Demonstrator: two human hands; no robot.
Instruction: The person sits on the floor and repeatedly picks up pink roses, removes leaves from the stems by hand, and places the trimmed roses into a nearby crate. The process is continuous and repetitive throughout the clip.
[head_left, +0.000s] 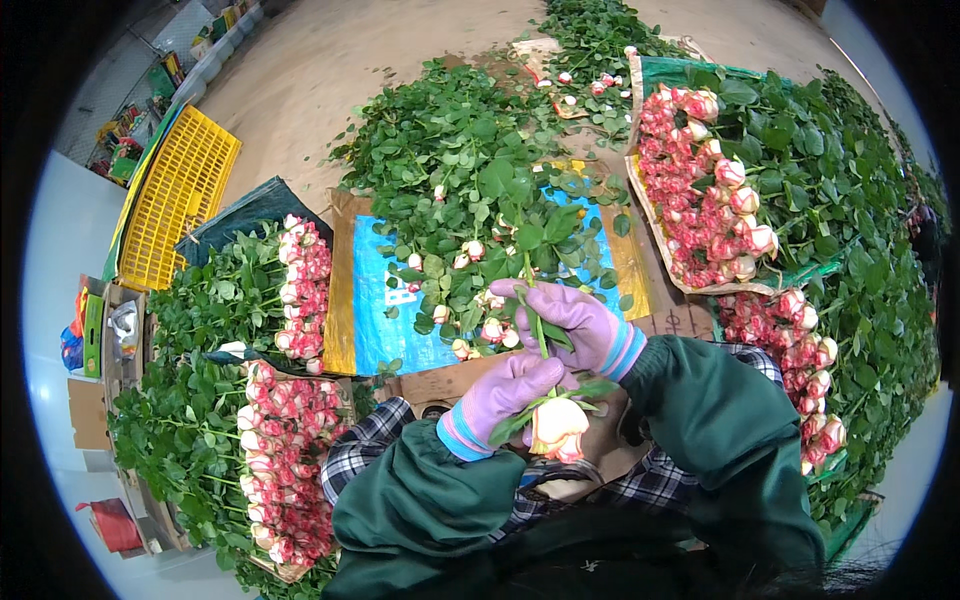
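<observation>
A single cream rose with pink-tinged petals hangs bloom-down close to my body. Its green stem runs up and away through both hands. My left hand, in a lilac glove with a striped cuff, is closed on the stem just above the bloom. Farther up, my right hand, gloved alike, pinches the stem between thumb and fingers. Beyond them lies a loose heap of leafy rose stems, with a few cream-pink blooms showing, over a blue and yellow sheet.
Stacked pink-and-white rose bunches lie on my left. More rose bunches in wrapping lie to my right. A yellow plastic crate stands at the far left, and a red container sits at lower left.
</observation>
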